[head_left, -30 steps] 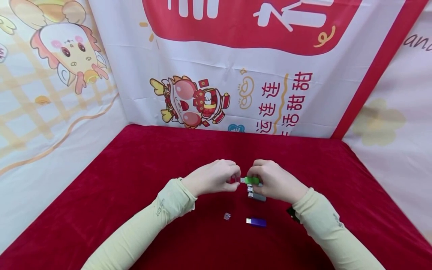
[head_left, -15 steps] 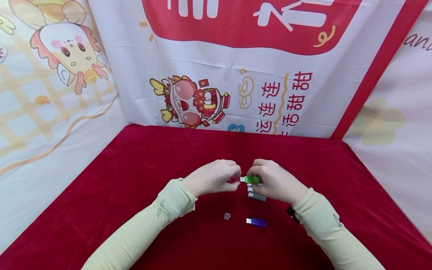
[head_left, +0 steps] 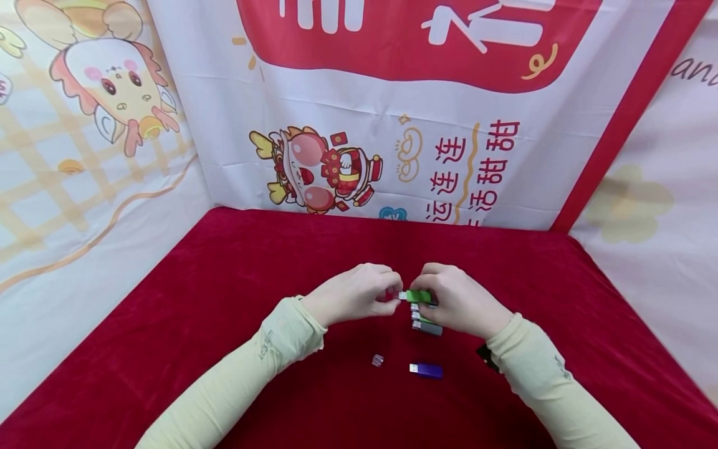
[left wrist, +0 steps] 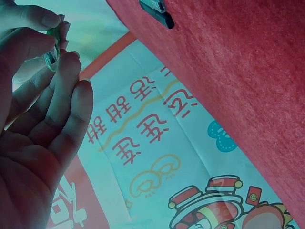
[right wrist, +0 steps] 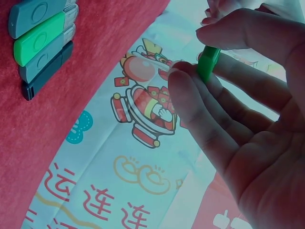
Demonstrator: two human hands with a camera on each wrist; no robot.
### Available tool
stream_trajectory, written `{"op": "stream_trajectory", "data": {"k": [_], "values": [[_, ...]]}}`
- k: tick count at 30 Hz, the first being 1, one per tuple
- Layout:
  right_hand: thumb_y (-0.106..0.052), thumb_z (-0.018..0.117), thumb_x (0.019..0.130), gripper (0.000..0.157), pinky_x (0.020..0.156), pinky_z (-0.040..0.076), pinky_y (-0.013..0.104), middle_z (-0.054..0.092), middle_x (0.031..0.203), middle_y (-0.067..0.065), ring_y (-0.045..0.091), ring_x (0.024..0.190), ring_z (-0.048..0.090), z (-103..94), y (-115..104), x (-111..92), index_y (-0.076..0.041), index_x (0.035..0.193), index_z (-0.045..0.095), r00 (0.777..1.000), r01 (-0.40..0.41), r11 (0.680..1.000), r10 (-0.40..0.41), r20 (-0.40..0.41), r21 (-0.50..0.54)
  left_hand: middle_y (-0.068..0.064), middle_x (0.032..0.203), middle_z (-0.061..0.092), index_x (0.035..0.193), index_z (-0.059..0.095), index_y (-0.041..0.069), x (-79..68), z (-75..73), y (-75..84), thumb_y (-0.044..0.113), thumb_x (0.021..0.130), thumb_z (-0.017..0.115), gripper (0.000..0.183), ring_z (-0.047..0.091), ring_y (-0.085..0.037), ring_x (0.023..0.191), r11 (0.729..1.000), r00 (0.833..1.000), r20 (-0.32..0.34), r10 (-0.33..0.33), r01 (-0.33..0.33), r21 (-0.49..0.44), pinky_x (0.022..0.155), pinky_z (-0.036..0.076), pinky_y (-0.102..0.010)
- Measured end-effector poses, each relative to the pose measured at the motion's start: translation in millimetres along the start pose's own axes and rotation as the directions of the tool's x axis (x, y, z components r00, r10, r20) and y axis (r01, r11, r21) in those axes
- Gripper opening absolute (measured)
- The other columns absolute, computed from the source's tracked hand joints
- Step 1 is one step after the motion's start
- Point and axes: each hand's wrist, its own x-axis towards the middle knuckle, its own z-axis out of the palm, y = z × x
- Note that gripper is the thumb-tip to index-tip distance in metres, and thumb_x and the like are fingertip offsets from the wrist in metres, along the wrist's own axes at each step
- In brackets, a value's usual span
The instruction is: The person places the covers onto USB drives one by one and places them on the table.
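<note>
My right hand (head_left: 457,301) pinches a green USB stick (head_left: 417,296) between thumb and fingertips, its metal plug facing left. The stick's green body (right wrist: 208,63) also shows in the right wrist view. Opposite it, my left hand (head_left: 359,294) pinches a small clear cap (left wrist: 50,61) at the plug end; the fingertips partly hide it. Nearer me on the red cloth lie a purple USB stick (head_left: 429,371), its plug bare, and a loose clear cap (head_left: 378,360).
Beneath my right hand, several USB sticks lie side by side in a row: grey (right wrist: 38,16), green (right wrist: 40,38), blue-grey (right wrist: 45,57) and black (right wrist: 47,71). Red cloth (head_left: 269,255) covers the table. A printed white curtain (head_left: 224,125) stands behind it.
Both hands have risen very slightly, and the left fingertips and clear cap have closed in on the green stick's plug. The purple stick and loose cap lie where they were.
</note>
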Motion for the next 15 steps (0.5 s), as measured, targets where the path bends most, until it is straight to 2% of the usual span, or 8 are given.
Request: {"op": "stream_trajectory", "data": {"k": [9, 15], "values": [[-0.003, 0.082, 0.072, 0.019, 0.058, 0.048, 0.019, 0.058, 0.082, -0.001, 0.015, 0.066, 0.057, -0.3, -0.6, 1.6, -0.007, 0.088, 0.073, 0.999, 0.023, 0.999, -0.022, -0.037, 0.034, 0.001, 0.081, 0.058, 0.09, 0.065, 0.01, -0.2, -0.6, -0.7, 0.012, 0.084, 0.076, 0.013, 0.058, -0.014, 0.072, 1.0, 1.0, -0.028, 0.008, -0.009, -0.023, 0.067, 0.043, -0.014], [-0.001, 0.083, 0.071, 0.021, 0.057, 0.047, 0.018, 0.057, 0.082, -0.001, 0.015, 0.064, 0.056, -0.1, -1.1, 2.0, -0.007, 0.088, 0.073, 0.997, 0.039, 0.998, -0.036, -0.062, 0.047, 0.003, 0.081, 0.058, 0.092, 0.065, 0.01, 0.2, -1.1, -0.6, 0.012, 0.084, 0.077, 0.014, 0.055, -0.01, 0.071, 1.0, 0.999, -0.043, 0.009, -0.01, -0.016, 0.067, 0.043, -0.014]]}}
